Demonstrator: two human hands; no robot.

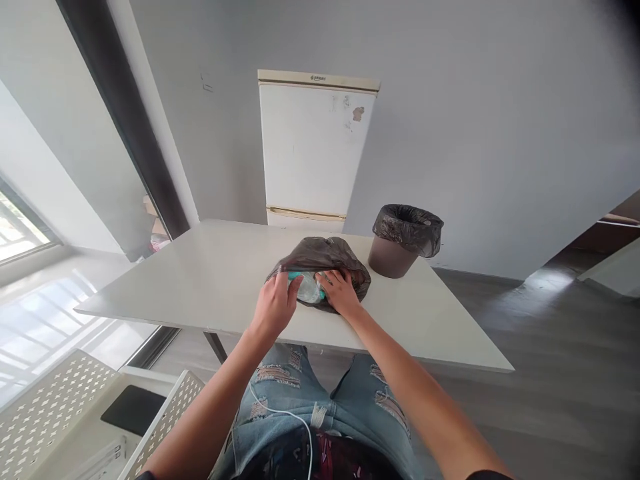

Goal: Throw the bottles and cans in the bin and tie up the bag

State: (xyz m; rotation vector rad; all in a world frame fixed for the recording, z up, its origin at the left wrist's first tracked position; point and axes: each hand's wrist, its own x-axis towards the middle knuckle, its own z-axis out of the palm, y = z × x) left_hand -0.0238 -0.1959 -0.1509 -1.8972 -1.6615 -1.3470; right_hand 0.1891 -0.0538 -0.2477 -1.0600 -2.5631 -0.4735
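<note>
A dark, thin plastic bag (327, 253) lies bunched on the white table (210, 267), its mouth facing me. Inside the mouth shows a clear plastic item with teal parts (310, 290); its exact kind I cannot make out. My left hand (277, 301) pinches the bag's rim at the left, thumb toward the clear item. At the right side of the mouth, my right hand (341, 291) rests with fingers spread over the clear and teal item, partly under the bag's edge. The bag's deeper contents are hidden.
A brown bin (391, 259) lined with a dark bag (410, 230) stands at the table's back right. Behind the table is a white refrigerator (313, 147). A white perforated basket (60, 400) holding a black flat object (133, 409) sits low at my left.
</note>
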